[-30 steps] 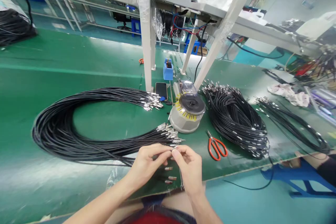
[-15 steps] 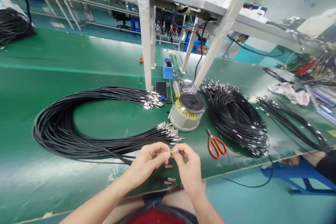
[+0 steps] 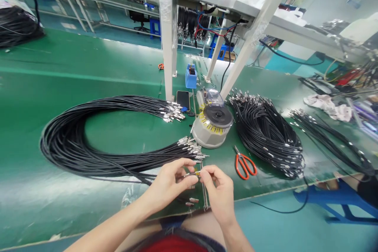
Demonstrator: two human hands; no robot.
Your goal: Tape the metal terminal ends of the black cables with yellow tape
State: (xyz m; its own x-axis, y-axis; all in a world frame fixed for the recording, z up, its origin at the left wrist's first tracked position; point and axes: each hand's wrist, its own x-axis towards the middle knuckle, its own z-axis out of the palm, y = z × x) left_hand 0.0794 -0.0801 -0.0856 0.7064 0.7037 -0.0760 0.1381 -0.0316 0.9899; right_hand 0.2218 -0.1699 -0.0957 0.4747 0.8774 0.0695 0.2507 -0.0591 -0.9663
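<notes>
Both hands meet over the table edge, at the end of a black cable with a metal connector [image 3: 189, 174] that has a small yellow band, probably tape. My left hand [image 3: 169, 181] curls around the cable end, its thumb and index finger spread apart above and below it. The tip of the connector is pinched between thumb and fingers of my right hand [image 3: 217, 185]. Just beyond them lie the silver ends of a looped bundle of black cables [image 3: 118, 162]. Several loose connectors [image 3: 193, 200] rest on the table below my fingers.
A round tape dispenser [image 3: 213, 126] stands ahead, with a phone [image 3: 183, 100] and blue tape holder [image 3: 191, 76] behind it. Red-handled scissors [image 3: 245, 165] lie right, near a coiled cable bundle [image 3: 265, 138]. White shelf posts [image 3: 167, 39] rise from the green table [image 3: 97, 63].
My left thumb and index finger have spread apart, showing more of the connector. My right hand has shifted slightly right and down, still pinching. The whole view has moved slightly.
</notes>
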